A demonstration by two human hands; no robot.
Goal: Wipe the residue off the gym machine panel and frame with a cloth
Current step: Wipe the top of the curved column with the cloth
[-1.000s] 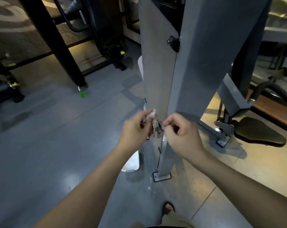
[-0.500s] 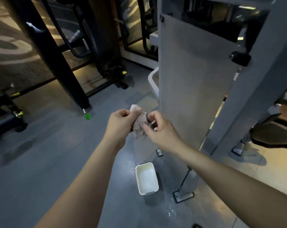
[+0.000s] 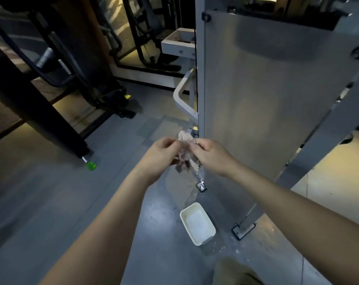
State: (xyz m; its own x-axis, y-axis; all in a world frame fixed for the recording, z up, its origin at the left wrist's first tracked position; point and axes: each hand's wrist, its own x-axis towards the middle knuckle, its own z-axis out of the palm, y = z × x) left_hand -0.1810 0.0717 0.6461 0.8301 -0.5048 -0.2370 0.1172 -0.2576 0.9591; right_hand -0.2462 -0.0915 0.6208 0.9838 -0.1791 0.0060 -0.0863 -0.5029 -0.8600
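A small crumpled pale cloth (image 3: pixel 183 150) hangs between both hands in front of me. My left hand (image 3: pixel 161 156) pinches its left side and my right hand (image 3: pixel 210 156) pinches its right side. Just beyond and to the right stands the tall grey machine panel (image 3: pixel 256 95), bolted to a grey frame upright (image 3: pixel 199 83). A slanted frame beam (image 3: pixel 326 145) runs down on the right. Neither hand nor cloth touches the panel.
A white rectangular tub (image 3: pixel 197 224) sits on the grey floor below my hands, with wet spots around it. Frame feet (image 3: pixel 243 230) are bolted to the floor nearby. A green bottle cap (image 3: pixel 91 166) lies by a black post (image 3: pixel 36 112) on the left. Other machines stand behind.
My view has swung left around the machine, from its edge to the broad panel face. Both hands kept hold of the cloth and came away from the frame, now above the tub.
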